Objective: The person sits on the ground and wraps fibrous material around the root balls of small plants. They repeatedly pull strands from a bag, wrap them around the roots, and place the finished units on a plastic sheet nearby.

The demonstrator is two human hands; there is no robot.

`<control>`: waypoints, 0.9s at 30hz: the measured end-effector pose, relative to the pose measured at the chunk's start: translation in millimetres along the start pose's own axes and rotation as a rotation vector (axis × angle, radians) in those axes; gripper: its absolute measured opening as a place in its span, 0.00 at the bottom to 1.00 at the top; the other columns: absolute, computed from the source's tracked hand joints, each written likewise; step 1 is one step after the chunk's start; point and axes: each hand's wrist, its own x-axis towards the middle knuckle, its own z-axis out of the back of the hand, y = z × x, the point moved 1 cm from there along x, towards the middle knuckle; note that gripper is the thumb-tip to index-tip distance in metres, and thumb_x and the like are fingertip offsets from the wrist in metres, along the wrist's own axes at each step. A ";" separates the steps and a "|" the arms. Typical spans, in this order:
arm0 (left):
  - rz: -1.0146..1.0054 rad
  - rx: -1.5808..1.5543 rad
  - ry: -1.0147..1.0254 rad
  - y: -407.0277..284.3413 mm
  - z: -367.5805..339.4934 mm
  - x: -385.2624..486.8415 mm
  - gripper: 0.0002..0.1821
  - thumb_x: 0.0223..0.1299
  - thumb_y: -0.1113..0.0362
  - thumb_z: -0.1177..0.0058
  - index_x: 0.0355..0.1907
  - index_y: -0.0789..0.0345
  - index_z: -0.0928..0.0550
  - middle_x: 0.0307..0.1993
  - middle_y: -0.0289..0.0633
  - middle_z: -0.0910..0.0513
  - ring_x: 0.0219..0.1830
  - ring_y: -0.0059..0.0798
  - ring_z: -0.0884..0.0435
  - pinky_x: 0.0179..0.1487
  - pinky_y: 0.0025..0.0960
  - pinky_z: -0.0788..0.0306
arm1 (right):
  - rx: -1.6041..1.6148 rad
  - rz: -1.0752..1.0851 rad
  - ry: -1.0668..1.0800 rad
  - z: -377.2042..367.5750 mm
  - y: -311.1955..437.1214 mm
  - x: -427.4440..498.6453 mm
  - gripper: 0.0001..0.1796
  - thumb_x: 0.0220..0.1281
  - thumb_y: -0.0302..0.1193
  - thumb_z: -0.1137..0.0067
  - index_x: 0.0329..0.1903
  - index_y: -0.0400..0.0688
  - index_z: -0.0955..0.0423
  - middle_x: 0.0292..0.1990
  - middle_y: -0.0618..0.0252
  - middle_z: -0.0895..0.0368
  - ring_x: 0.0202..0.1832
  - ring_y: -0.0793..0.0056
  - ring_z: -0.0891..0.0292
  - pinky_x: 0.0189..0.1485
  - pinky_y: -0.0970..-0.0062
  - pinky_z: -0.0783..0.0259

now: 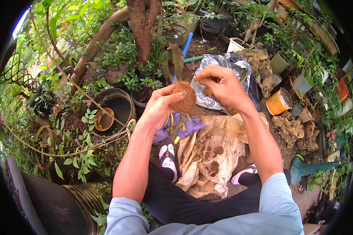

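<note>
My left hand (158, 107) grips a round wad of brown coconut coir fibre (183, 98), its thumb lying across the front. To the right of it, my right hand (223, 83) is raised with thumb and fingers drawn together. A small brown tuft (208, 90) shows just under those fingers; whether they hold it or a thin strand, I cannot tell. Below both hands a soiled, pale woven sack (206, 152) is spread on the ground between my feet. Some long green and yellowish plant pieces (178, 124) lie on a purple plastic bag (191, 129).
Silver plastic sheeting (207, 69) lies beyond my hands. At left stands a round tub (129, 101) holding dark water and an orange-rimmed bowl (104, 119). On the right are an orange tin (279, 101), rough rocks (288, 129) and a teal object (309, 169). A tree trunk (144, 32) rises ahead.
</note>
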 end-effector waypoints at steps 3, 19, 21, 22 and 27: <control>0.009 0.012 0.049 -2.9 -4.2 -1.2 0.21 0.61 0.71 0.46 0.58 0.72 0.25 0.51 0.44 0.19 0.52 0.31 0.19 0.59 0.39 0.25 | 0.007 -0.027 -0.057 3.6 -4.4 4.2 0.06 0.55 0.21 0.37 0.37 0.36 0.17 0.33 0.62 0.16 0.39 0.75 0.21 0.44 0.75 0.27; -0.235 -0.121 -0.058 4.1 -10.9 7.5 0.18 0.65 0.70 0.51 0.57 0.70 0.30 0.51 0.43 0.23 0.54 0.32 0.23 0.60 0.41 0.29 | 0.748 -0.352 -0.411 -83.2 -65.6 -13.4 0.08 0.66 0.28 0.40 0.39 0.35 0.21 0.33 0.68 0.16 0.33 0.87 0.25 0.36 0.83 0.29; -0.244 -0.131 -0.059 8.2 -11.5 9.6 0.17 0.66 0.70 0.52 0.57 0.69 0.29 0.51 0.41 0.23 0.54 0.30 0.23 0.60 0.38 0.30 | 0.750 -0.373 -0.443 -87.1 -64.7 -15.0 0.07 0.66 0.28 0.41 0.39 0.35 0.21 0.33 0.68 0.17 0.33 0.87 0.25 0.35 0.84 0.29; -0.244 -0.149 -0.061 10.1 -11.8 9.7 0.17 0.66 0.70 0.52 0.57 0.68 0.30 0.51 0.41 0.23 0.54 0.30 0.24 0.61 0.38 0.31 | 0.753 -0.391 -0.455 -88.0 -64.8 -15.1 0.07 0.67 0.28 0.42 0.39 0.36 0.20 0.33 0.69 0.17 0.32 0.87 0.26 0.35 0.84 0.30; -0.298 -0.260 -0.067 2.1 -12.8 7.2 0.17 0.66 0.70 0.53 0.57 0.67 0.30 0.51 0.41 0.23 0.55 0.31 0.24 0.62 0.40 0.32 | 0.824 -0.388 -0.440 -94.7 -64.2 -14.0 0.07 0.68 0.27 0.44 0.40 0.37 0.20 0.31 0.71 0.17 0.31 0.88 0.27 0.32 0.84 0.32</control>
